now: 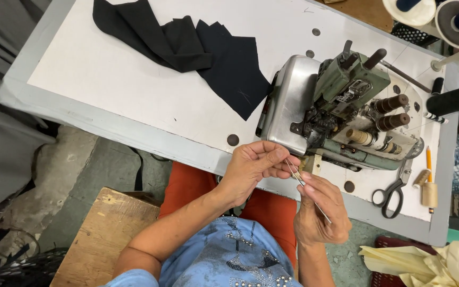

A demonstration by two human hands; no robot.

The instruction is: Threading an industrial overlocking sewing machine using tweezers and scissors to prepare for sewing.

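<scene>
My right hand (320,210) grips thin metal tweezers (299,179), tips pointing up toward my left hand. My left hand (253,166) has thumb and forefinger pinched together at the tweezer tips, seemingly on a fine thread too thin to see. Both hands hover at the table's front edge, just below the green and silver overlock sewing machine (336,109).
Black fabric pieces (197,48) lie on the white table (134,90) at the back left. Scissors (394,188), a pencil (429,159) and a small spool (429,194) lie right of the machine. Thread cones (455,21) stand at the back right. A wooden board (104,228) and yellow cloth (431,260) lie below.
</scene>
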